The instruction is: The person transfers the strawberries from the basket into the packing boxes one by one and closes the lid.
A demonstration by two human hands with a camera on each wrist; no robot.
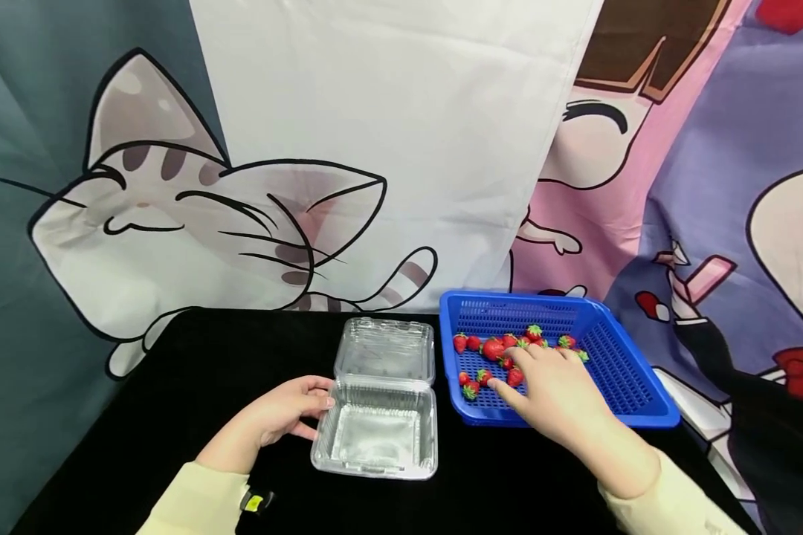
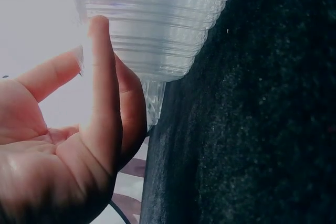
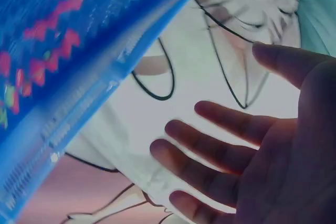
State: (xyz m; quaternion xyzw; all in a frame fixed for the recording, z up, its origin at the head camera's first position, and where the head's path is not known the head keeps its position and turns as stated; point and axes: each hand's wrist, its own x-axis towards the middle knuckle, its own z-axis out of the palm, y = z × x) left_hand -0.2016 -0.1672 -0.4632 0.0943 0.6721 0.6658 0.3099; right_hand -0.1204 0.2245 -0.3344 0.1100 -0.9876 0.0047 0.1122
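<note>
Many strawberries (image 1: 492,350) lie by the right hand (image 1: 555,386), fingers (image 3: 194,166) spread; left hand (image 1: 286,410) pinches a clear container (image 1: 378,440).

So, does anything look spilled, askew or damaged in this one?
Nothing stands out. The visible strawberries all lie inside the blue basket, with none seen on the black tabletop. The clear container sits upright, its lid open, with no visible damage.

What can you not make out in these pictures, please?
Head view: how many strawberries there are; the right hand covers part of the blue basket.
Left wrist view: the rest of the clear clamshell container, cut off by the upper edge.
Right wrist view: each strawberry's outline, blurred.
</note>
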